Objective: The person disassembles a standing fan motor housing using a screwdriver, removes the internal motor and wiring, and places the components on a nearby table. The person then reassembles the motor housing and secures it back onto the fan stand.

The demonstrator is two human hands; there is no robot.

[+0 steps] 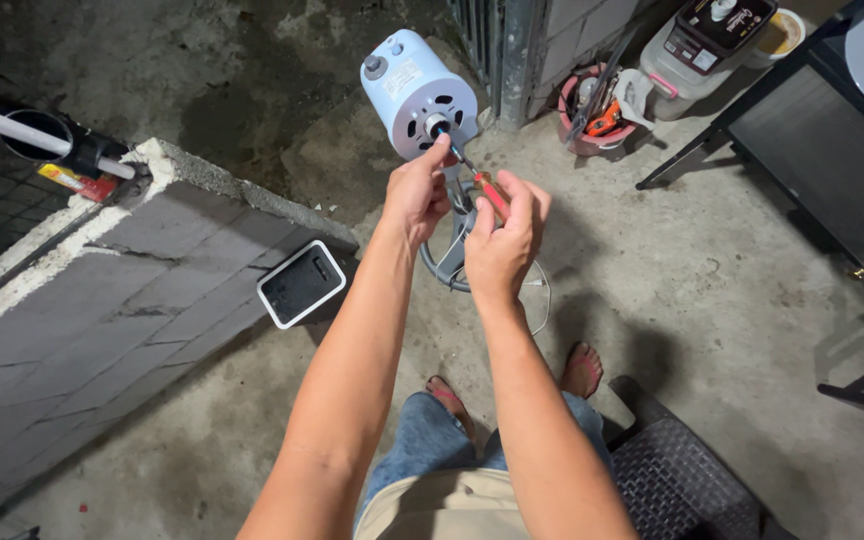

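A pale blue fan motor housing [414, 88] stands on its stand in front of me, with its shaft end facing me. My left hand [416, 192] reaches up to the shaft, fingertips pinching at the hub. My right hand [505, 240] is shut on a screwdriver [487, 190] with a red and yellow handle. Its thin shank points up-left toward the hub, beside my left fingertips. The fan's round base [444, 265] and stand are mostly hidden behind my hands.
A grey concrete block wall [102, 300] runs along the left, with a small black and white box [301, 283] leaning at its foot. A red bucket of tools [592, 110] sits at the back. A dark table [832, 160] stands right; a woven chair [682, 470] is under me.
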